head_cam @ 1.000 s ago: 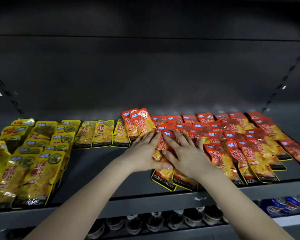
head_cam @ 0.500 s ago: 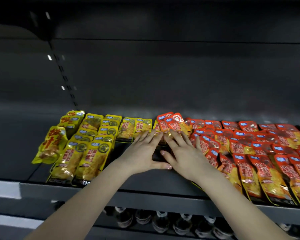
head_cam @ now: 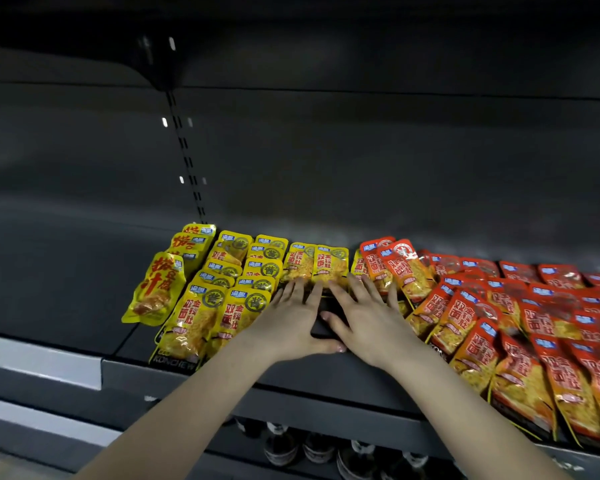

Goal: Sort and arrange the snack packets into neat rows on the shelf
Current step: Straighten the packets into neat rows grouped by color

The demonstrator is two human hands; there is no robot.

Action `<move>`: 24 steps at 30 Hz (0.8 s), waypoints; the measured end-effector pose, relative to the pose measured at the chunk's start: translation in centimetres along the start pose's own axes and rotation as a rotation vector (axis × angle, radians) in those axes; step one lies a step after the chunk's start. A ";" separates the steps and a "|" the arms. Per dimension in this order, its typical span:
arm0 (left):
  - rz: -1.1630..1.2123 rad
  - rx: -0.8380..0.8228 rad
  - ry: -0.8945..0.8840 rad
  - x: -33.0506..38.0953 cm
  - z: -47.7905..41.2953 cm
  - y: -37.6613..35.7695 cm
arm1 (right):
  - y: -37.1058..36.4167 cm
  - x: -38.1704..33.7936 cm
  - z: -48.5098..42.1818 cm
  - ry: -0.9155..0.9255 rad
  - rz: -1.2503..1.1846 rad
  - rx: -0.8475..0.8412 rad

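Observation:
Yellow snack packets [head_cam: 219,306] lie in overlapping rows on the left of the dark shelf [head_cam: 326,382]. Red packets [head_cam: 499,323] cover its right part in slanted rows. Between the two groups is a bare gap, and both hands lie flat there with fingers spread. My left hand [head_cam: 288,323] and my right hand [head_cam: 368,317] sit side by side, thumbs nearly touching. Their fingertips reach the front edges of two yellow packets [head_cam: 312,265] at the back. Neither hand grips anything.
A larger yellow packet with different print [head_cam: 155,289] lies at the far left of the group. Two red packets [head_cam: 395,265] lean at the back beside my right hand. A slotted upright [head_cam: 187,161] runs up the back wall. Bottles [head_cam: 312,448] stand on the shelf below.
Both hands have slid left off the red packets into the bare gap and reached further back. The view has swung left, so the yellow group now sits nearer the middle.

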State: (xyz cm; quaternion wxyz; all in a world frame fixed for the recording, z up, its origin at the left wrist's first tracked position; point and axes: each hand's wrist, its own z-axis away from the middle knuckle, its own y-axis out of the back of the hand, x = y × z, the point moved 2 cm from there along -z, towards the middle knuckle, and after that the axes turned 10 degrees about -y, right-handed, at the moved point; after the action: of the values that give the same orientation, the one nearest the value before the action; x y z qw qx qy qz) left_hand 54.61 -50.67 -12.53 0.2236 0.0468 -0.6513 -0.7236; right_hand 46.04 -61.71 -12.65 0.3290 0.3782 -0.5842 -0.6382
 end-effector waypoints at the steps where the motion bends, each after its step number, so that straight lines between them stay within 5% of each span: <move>1: -0.005 -0.010 0.004 -0.1 -0.1 -0.1 | -0.3 0.0 -0.1 -0.005 0.005 -0.017; 24: -0.056 -0.099 -0.030 0.8 1.0 -0.4 | -0.3 0.0 2.3 0.009 0.024 -0.045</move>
State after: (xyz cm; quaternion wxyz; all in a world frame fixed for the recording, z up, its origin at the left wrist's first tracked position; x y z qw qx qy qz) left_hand 53.38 -50.02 -12.53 0.1954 0.0429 -0.6164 -0.7616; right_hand 44.10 -60.53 -12.87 0.3477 0.3666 -0.5728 -0.6454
